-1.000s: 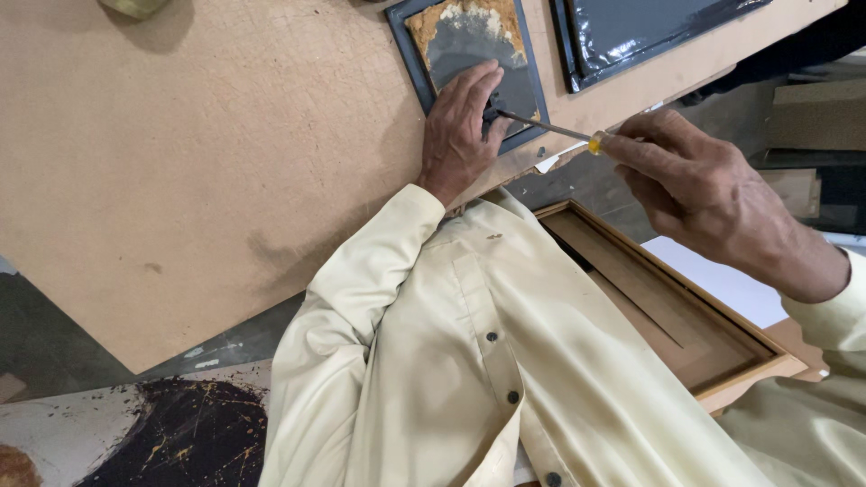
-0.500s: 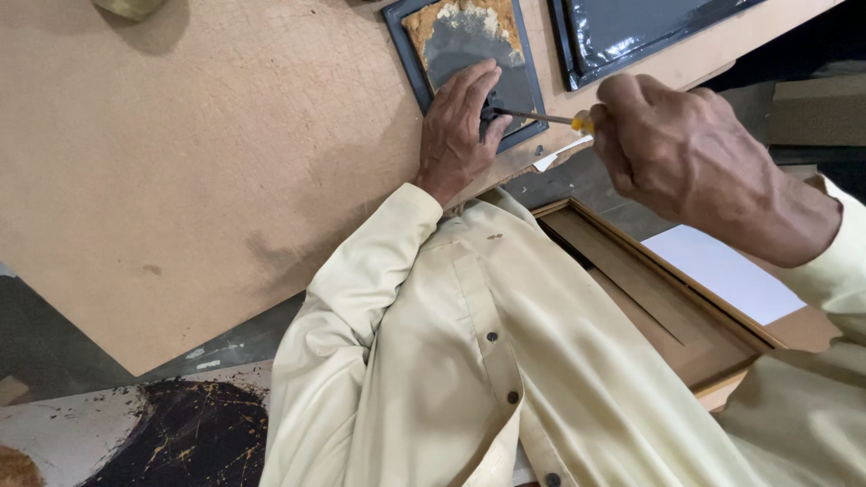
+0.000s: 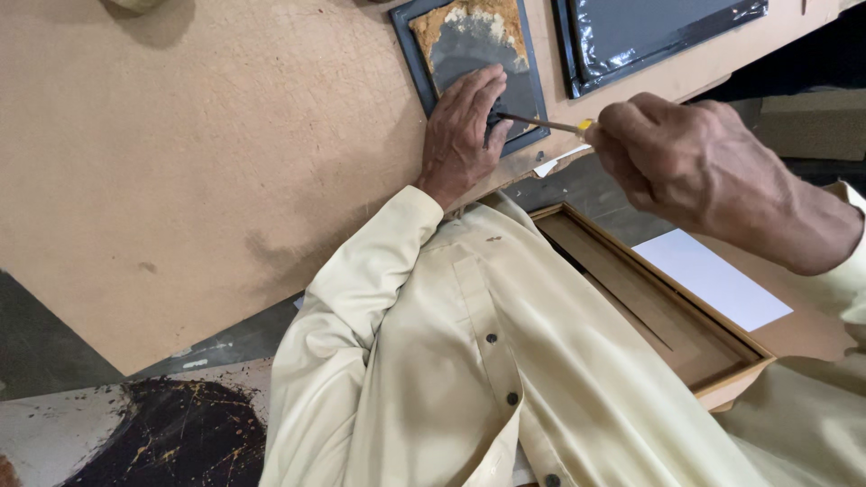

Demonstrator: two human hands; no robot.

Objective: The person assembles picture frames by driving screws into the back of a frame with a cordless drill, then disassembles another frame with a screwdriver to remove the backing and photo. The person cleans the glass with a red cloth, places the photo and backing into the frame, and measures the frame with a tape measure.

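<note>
My left hand [image 3: 460, 131] lies flat on a small dark picture frame [image 3: 415, 59] that rests back side up on a brown board [image 3: 207, 153]. The frame's backing is grey with a torn yellow-brown patch at its far end. My right hand [image 3: 695, 167] is closed round a screwdriver [image 3: 541, 124] with a yellow handle. The thin shaft runs left, and its tip meets the frame's edge right beside my left fingertips. Cream shirt sleeves cover both arms.
A second dark frame [image 3: 658, 36] wrapped in shiny plastic lies to the right on the board. Below the board's edge sits a light wooden frame [image 3: 649, 307] with a white sheet [image 3: 713, 280] beside it. A dark paint-spattered panel [image 3: 162, 433] is at the lower left.
My right hand has risen and shifted left, bringing the screwdriver closer to level, with its tip at the frame. My left hand has stayed flat on the frame.
</note>
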